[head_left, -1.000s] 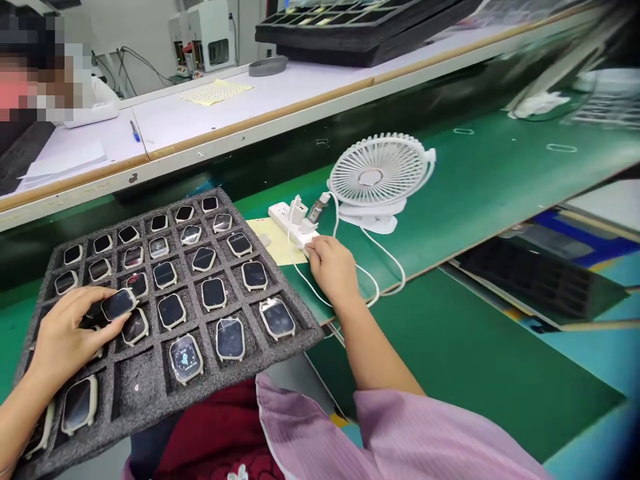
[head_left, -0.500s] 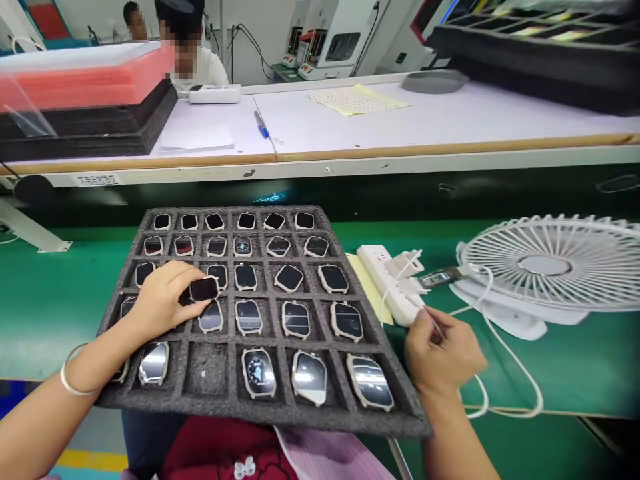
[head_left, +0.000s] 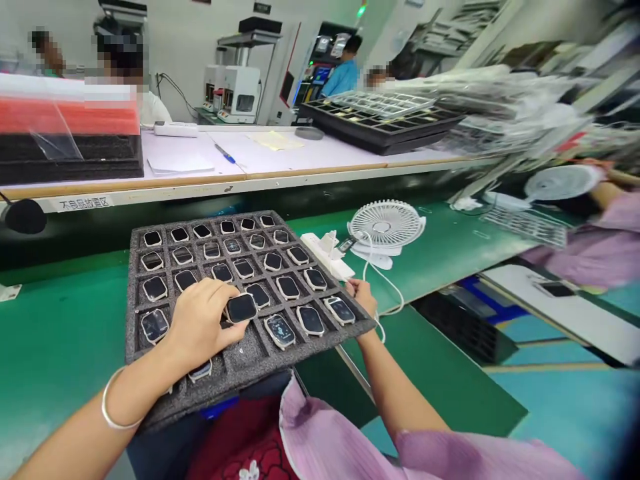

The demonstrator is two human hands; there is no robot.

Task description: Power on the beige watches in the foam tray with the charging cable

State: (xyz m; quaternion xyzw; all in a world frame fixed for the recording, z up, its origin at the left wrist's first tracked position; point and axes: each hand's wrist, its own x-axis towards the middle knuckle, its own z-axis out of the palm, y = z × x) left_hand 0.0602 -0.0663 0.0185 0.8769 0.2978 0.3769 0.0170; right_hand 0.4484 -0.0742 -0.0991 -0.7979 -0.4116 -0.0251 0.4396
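A dark foam tray (head_left: 134,287) with square pockets lies on the green bench, and most pockets hold a smartwatch body. My left hand (head_left: 200,323) rests over the tray's near rows and pinches one watch body (head_left: 241,308) with a black screen between thumb and fingers. My right hand (head_left: 361,295) is at the tray's right edge, fingers curled around a thin white cable (head_left: 380,293). That cable runs up toward a white power strip (head_left: 327,257).
A small white fan (head_left: 386,227) stands behind the power strip. A raised white shelf (head_left: 260,157) carries black trays (head_left: 385,127), paper and a pen. Other people sit beyond it, and another person's arm in pink (head_left: 605,227) is at the right. Floor drops off past the bench's right edge.
The view swung up and right, so more of the room shows. My right hand left the power strip and came back to the tray's edge with the cable. My left hand kept the watch body.
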